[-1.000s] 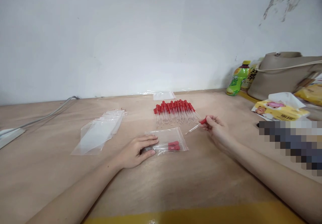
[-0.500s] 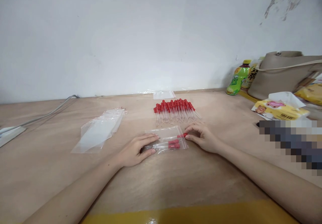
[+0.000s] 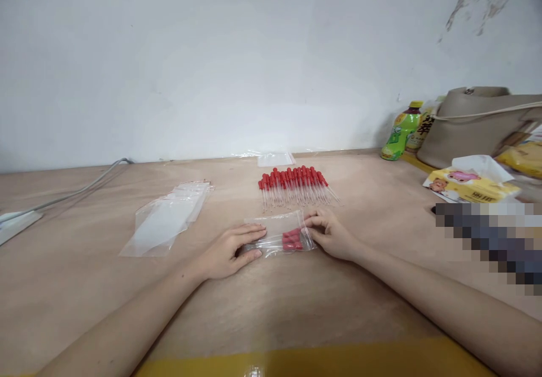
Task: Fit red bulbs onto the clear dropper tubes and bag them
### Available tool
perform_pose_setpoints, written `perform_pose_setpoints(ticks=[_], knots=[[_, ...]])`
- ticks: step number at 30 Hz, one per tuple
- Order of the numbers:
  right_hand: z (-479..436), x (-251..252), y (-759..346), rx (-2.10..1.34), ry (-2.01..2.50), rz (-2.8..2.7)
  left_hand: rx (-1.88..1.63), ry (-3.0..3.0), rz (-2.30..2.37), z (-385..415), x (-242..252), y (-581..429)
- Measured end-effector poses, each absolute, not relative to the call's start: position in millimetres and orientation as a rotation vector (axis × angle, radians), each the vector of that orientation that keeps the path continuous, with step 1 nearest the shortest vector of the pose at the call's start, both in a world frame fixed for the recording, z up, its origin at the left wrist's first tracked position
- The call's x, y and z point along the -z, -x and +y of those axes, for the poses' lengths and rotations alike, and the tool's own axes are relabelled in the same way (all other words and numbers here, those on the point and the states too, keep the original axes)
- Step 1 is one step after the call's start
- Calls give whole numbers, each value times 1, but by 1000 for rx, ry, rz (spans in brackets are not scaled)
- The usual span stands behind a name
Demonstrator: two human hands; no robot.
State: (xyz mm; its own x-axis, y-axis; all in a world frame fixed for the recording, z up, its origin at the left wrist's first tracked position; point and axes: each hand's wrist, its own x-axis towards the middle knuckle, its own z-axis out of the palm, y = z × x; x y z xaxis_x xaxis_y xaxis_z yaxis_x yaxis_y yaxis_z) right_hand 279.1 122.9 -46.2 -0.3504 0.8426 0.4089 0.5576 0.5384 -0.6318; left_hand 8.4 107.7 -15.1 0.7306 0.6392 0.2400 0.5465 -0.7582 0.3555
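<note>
A clear plastic bag (image 3: 275, 227) lies flat between my hands, with its opening towards the right. Inside it are three droppers with red bulbs (image 3: 292, 240), their thin clear stems pointing left. My left hand (image 3: 237, 250) rests on the bag's left end, fingers apart. At the bag's right edge, my right hand (image 3: 328, 233) has its fingertips closed around the opening; what they pinch is partly hidden. Beyond the bag, several red-capped droppers (image 3: 294, 179) lie side by side in a row. A fanned stack of clear bags (image 3: 169, 219) is to the left.
Against the wall lies another small stack of bags (image 3: 275, 159). At the right are a green bottle (image 3: 400, 131), a beige handbag (image 3: 466, 123), a yellow tissue pack (image 3: 470, 188) and a blurred dark object. A grey cable (image 3: 88, 187) crosses the far left.
The third red-bulbed dropper has slid left, fully into the bag. My right hand has moved slightly left onto the bag's opening edge, while my left hand has stayed in place.
</note>
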Motion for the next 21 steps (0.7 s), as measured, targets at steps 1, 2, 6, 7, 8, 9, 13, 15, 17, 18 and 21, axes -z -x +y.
perform_pose_setpoints(ticks=[1, 2, 6, 7, 8, 9, 13, 15, 17, 18, 21], knots=[[122, 47, -279, -491, 1110, -2075, -504, -2669, 942, 108, 15, -8], [122, 47, -280, -475, 1105, -2079, -497, -2664, 949, 108, 15, -8], [132, 45, -284, -358, 1215, -1964, -475, -2658, 951, 108, 15, -8], [138, 42, -285, -305, 1250, -1936, -474, -2659, 948, 108, 15, -8], [145, 38, -286, -246, 1282, -1917, -475, -2661, 946, 109, 16, -8], [155, 34, -287, -171, 1308, -1905, -477, -2662, 946, 109, 16, -7], [201, 12, -286, 102, 1523, -1840, -485, -2664, 938, 109, 17, -7], [223, 3, -283, 167, 1629, -1803, -501, -2661, 924, 108, 17, -6], [240, -1, -279, 213, 1682, -1784, -513, -2652, 918, 108, 17, -6], [247, -2, -277, 219, 1713, -1779, -512, -2647, 919, 107, 17, -6], [260, -2, -273, 129, 1799, -1768, -506, -2630, 923, 107, 16, -5]])
